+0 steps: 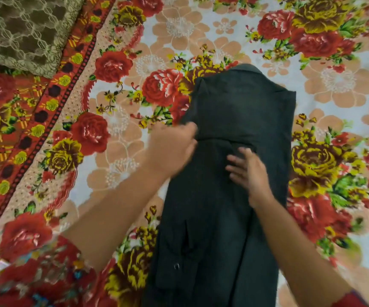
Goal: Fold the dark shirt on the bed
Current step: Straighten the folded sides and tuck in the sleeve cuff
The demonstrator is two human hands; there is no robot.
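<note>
Lying lengthwise on the floral bed (325, 89), folded into a long narrow strip: dark shirt (234, 120), hem end nearest, collar end farthest. Pressing flat on its middle with fingers spread: right hand (249, 171). Closing at the strip's left edge, motion-blurred, grip apparently pinching the cloth: left hand (171, 149). Resting at the far left corner: brown lace cushion (21, 29).

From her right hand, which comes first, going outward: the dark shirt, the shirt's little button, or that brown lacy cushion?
1. dark shirt: under the right hand.
2. button: lower down the shirt, toward the person.
3. brown lacy cushion: far top-left corner.
</note>
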